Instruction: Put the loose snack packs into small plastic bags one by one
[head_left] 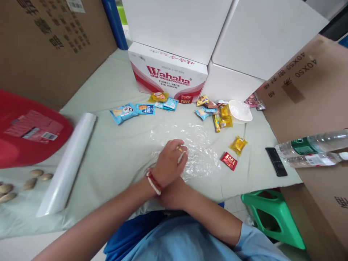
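A crumpled sheet of clear plastic film (pixel 198 154) lies spread on the pale green tablecloth in the middle. Over its left part is my left hand (pixel 170 159), with a ring and a red and white bracelet. Its fingers are curled together, and a bit of the film shows between thumb and fingers. My right hand (pixel 174 192) crosses beneath the left one at the wrist; its fingers are hidden. Right of the film lie a red snack packet (pixel 228 161) and a yellow-wrapped snack (pixel 238 145), both apart from my hands.
Several snack packets (pixel 125 113) lie before a Wahaha carton (pixel 168 74). A white bowl (pixel 240 111) stands behind right. At left are a film roll (pixel 67 166), a red container (pixel 32 130) and brown lumps (pixel 29 183). A phone (pixel 276 161), bottles (pixel 315 143) and green stool (pixel 274 217) are right.
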Action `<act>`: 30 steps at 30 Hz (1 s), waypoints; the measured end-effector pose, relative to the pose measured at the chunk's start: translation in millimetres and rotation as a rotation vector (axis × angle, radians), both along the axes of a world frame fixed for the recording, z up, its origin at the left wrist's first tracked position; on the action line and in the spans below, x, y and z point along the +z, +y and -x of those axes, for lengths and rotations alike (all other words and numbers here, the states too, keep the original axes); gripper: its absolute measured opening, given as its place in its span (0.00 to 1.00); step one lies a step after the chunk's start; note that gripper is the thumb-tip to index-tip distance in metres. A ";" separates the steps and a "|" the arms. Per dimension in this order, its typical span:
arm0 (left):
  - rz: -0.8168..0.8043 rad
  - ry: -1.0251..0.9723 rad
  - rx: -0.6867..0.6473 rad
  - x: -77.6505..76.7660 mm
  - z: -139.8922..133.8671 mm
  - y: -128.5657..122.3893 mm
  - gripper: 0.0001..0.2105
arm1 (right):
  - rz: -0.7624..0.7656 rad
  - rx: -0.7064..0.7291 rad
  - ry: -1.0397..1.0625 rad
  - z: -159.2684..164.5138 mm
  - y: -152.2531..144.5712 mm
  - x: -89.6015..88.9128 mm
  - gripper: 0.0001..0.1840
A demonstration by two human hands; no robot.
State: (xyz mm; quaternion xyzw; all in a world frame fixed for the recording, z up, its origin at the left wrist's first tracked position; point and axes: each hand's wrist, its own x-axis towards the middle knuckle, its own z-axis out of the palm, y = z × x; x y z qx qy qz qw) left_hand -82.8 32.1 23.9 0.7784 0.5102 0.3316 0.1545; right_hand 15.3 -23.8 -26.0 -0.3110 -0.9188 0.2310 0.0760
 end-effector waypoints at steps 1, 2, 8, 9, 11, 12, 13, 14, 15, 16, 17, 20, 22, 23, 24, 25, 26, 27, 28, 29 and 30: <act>0.057 0.079 0.038 -12.4 4.3 9.2 0.15 | 0.020 -0.008 0.013 -2.3 -1.7 1.3 0.26; 0.120 0.173 0.102 -25.8 11.0 19.0 0.17 | 0.052 0.008 0.041 -7.0 -2.5 3.2 0.26; 0.195 0.471 0.164 -75.1 40.4 43.2 0.29 | 0.283 -0.104 0.354 -81.6 66.6 26.0 0.19; 0.197 0.482 0.161 -75.7 39.7 41.8 0.30 | 0.226 -0.270 0.329 -96.7 95.8 31.5 0.18; 0.204 0.484 0.162 -73.8 36.5 39.2 0.31 | 0.032 -0.578 0.249 -122.6 164.1 42.7 0.17; 0.206 0.481 0.161 -72.4 35.1 38.6 0.31 | -0.074 -0.707 0.184 -132.4 199.8 47.8 0.18; 0.207 0.476 0.157 -71.4 34.2 38.5 0.31 | -0.150 -0.803 0.098 -139.7 234.1 52.1 0.18; 0.206 0.469 0.151 -70.8 34.0 38.8 0.31 | -0.204 -0.874 0.014 -144.7 265.2 55.5 0.20; 0.205 0.457 0.145 -70.8 34.3 39.3 0.31 | -0.230 -0.921 -0.072 -147.6 292.0 57.6 0.22; 0.202 0.443 0.140 -71.1 35.0 39.9 0.31 | -0.219 -0.952 -0.156 -148.7 313.7 58.3 0.25; 0.200 0.428 0.138 -71.6 35.9 40.3 0.30 | -0.189 -0.970 -0.232 -148.7 330.1 57.8 0.27; 0.197 0.395 0.140 -73.1 38.1 40.7 0.30 | -0.122 -1.008 -0.345 -145.6 351.8 52.4 0.22; 0.198 0.396 0.138 -73.1 38.5 40.2 0.29 | -0.145 -1.047 -0.344 -145.8 351.2 50.5 0.18; 0.197 0.399 0.136 -72.8 38.5 40.0 0.29 | -0.165 -1.068 -0.337 -147.5 348.5 51.2 0.18; 0.197 0.401 0.134 -72.4 38.5 39.8 0.29 | -0.181 -1.091 -0.338 -150.5 345.0 53.1 0.19; 0.198 0.404 0.133 -72.0 38.4 39.7 0.29 | -0.205 -1.122 -0.331 -154.7 340.7 56.0 0.20; 0.199 0.404 0.131 -71.8 38.4 39.7 0.29 | -0.240 -1.162 -0.306 -159.8 335.7 59.7 0.21; 0.202 0.404 0.131 -71.6 38.4 39.7 0.29 | -0.285 -1.206 -0.253 -165.3 329.5 63.8 0.21; 0.206 0.402 0.132 -71.7 38.3 39.8 0.29 | -0.325 -1.245 -0.171 -170.6 321.9 67.6 0.22; 0.210 0.400 0.134 -71.9 38.3 39.9 0.29 | -0.343 -1.275 -0.057 -174.9 312.4 70.7 0.23; 0.211 0.397 0.135 -72.2 38.3 40.0 0.29 | -0.299 -1.278 0.079 -177.6 300.7 72.6 0.24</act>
